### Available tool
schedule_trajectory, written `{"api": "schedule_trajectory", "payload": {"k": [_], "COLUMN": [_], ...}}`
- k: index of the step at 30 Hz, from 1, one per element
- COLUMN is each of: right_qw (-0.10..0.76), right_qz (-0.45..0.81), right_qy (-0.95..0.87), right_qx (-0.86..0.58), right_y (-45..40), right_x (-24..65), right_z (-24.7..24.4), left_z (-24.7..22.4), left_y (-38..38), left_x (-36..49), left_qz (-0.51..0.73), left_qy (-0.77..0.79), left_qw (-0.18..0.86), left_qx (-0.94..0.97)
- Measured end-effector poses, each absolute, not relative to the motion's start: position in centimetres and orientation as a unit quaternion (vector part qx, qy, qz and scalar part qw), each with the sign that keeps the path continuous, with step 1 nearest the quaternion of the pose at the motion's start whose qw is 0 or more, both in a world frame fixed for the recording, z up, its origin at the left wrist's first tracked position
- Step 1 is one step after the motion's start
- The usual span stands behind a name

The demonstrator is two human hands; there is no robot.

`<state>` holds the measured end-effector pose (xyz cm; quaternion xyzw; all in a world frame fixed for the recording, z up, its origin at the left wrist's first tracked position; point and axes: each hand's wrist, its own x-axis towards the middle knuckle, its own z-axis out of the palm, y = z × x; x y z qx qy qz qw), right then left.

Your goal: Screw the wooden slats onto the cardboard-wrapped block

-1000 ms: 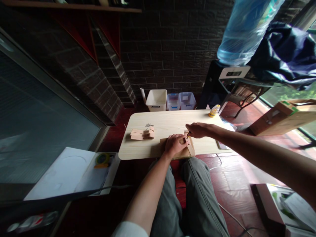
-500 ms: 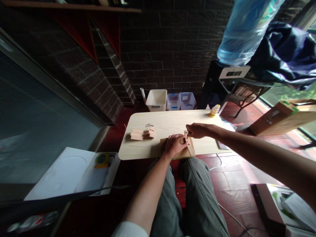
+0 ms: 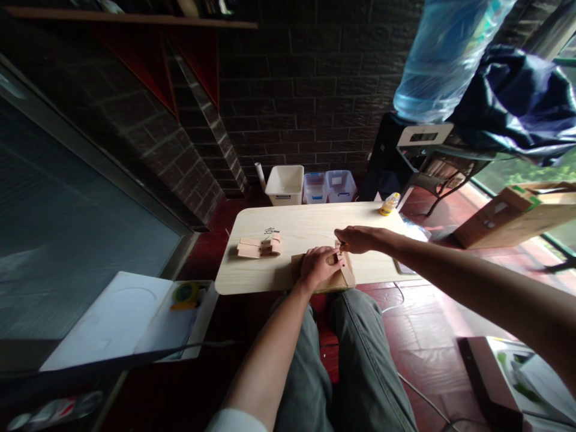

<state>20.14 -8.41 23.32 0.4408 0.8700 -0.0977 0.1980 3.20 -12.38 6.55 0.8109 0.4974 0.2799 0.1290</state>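
Fingers of your left hand point(image 3: 316, 263) clamp a wooden block point(image 3: 341, 257); your right hand's point(image 3: 357, 239) curl around a mostly hidden tool point(image 3: 342, 244) there. Looks partway: wood pieces point(image 3: 260, 246) and screws point(image 3: 271, 230), left of them, seem unused.

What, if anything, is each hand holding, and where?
Left hand steadies the wooden piece between its ends. Right hand grips a dark object, mostly hidden; part unclear.

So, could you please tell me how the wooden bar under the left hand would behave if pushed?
The wooden bar will probably be stiff, as it looks like straight timber. It seems unlikely to roll, since it appears flat and lies on the brown slab. With the left hand on it, it may hardly slide.
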Motion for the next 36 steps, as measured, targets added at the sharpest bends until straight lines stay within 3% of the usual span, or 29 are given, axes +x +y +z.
{"api": "schedule_trajectory", "payload": {"k": [36], "right_qw": [0.210], "right_qz": [-0.060], "right_qy": [0.886], "right_qx": [0.408], "right_y": [-7.65], "right_x": [20.44], "right_z": [22.91], "left_z": [6.50], "left_y": [-12.32], "left_x": [3.20], "left_qz": [0.282], "left_qy": [0.500], "left_qw": [0.128], "left_qx": [0.809]}}
